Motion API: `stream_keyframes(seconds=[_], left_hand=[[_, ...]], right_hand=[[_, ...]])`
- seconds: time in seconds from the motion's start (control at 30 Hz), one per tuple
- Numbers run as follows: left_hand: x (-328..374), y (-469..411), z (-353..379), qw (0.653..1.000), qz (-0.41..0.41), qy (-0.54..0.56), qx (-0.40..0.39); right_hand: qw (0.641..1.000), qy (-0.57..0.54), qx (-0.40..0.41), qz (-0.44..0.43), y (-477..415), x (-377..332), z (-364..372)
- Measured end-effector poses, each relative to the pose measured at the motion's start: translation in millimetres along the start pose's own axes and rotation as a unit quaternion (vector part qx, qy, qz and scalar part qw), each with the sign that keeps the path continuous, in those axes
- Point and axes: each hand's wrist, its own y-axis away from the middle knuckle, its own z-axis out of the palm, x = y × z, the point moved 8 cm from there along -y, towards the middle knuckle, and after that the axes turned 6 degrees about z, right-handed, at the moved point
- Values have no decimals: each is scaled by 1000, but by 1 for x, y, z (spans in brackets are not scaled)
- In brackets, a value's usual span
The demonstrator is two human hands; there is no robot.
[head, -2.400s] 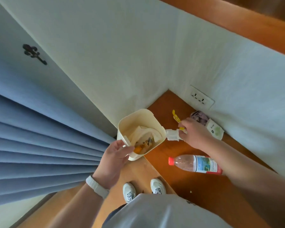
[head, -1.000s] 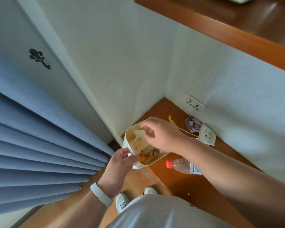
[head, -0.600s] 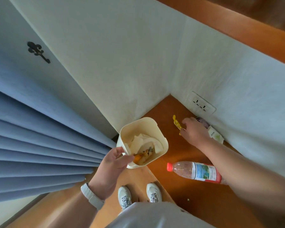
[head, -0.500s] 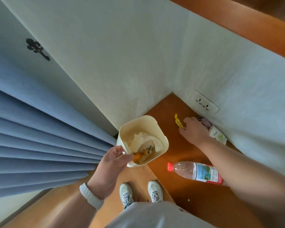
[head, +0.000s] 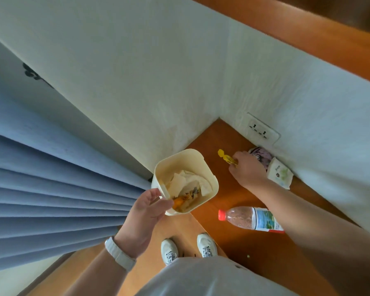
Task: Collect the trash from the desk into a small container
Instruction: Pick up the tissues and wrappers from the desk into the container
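The small cream bin (head: 185,181) hangs in the air at the near corner of the bench (head: 239,244), already holding crumpled tissue and some orange scraps. The left hand (head: 146,212) carries it with thumb and fingers pressed together on the near rim, a fairly slight grip for a container held out in space. Just beyond it, near the wall, the right hand (head: 247,170) is down on the bench with its fingers closed around one end of a yellow wrapper (head: 225,157), whose other end sticks out toward the corner. Behind that hand lie a dark printed packet (head: 259,152) and a white packet (head: 279,175) against the wall, and a plastic bottle (head: 250,220) with a red cap lies on its side nearer the person. The wrapper looks thin and slippery, so it could slide out of the pinch on the way across, or catch the bin's rim and fall to the floor. The bin could also tip if the left hand's hold on one edge loosens. The bottle looks too big for the bin.
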Motion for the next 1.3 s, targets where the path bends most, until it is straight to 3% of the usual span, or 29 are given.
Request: stream_keyframes(seconds=[0.17,0.3,0.57,0.8,1.03,1.17,1.3], left_hand=[[7,-1,3,1000,-4,-9,-15],[10,0,11,999,-7,-16,-39],[17,6,13,998,-6,23,-49],[10,14,3,997,-18,53,-58],[3,7,13,997,-31,44,-57],[0,-4,19,997,-47,33,-52],[3,-9,29,997,-55,30,-54]], right_hand=[[993,-97,51,-52,35,-35,-67],[978,-119,75,-156,62,-80,-113],[953,28,65,-295,84,-155,-97],[932,90,72,-344,76,-194,-71],[955,59,100,-273,70,-148,-86],[986,10,120,-116,61,-65,-101],[994,50,84,55,54,38,-87]])
